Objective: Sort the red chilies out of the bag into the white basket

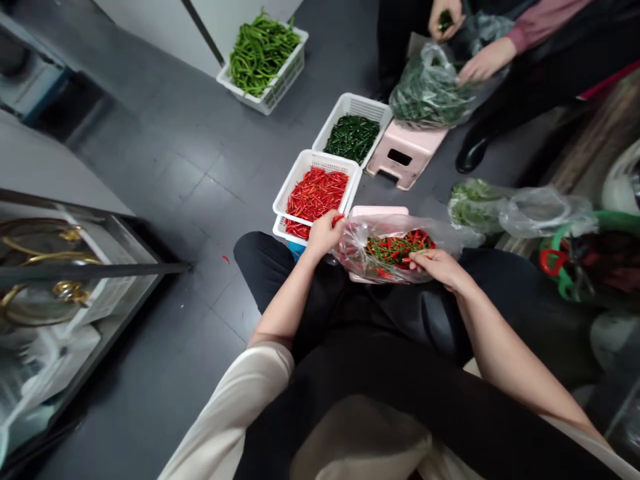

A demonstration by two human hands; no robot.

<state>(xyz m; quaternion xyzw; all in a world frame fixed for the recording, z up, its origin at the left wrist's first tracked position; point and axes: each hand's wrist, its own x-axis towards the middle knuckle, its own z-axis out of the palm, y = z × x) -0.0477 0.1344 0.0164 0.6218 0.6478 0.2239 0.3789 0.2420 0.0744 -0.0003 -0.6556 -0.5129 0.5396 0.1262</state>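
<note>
My left hand (324,235) is closed around red chilies, one tip (339,218) poking out, between the basket and the bag. Inside the clear plastic bag (353,250), red chilies with green stems (393,248) lie in a heap. The fingers of my right hand (436,265) pinch a red chili at the bag's right side. Just beyond my left hand, a white basket (289,183) holds red chilies (320,193); a second one (283,229) with red chilies sits beneath it. The bag rests on a pink stool (380,211).
Behind stands a white basket (345,103) of dark green chilies. Another basket (270,97) of long green peppers sits farther left. A co-worker's hands (487,61) handle a bag (425,93) on a pink stool (407,157). Metal shelving (150,268) juts in at left.
</note>
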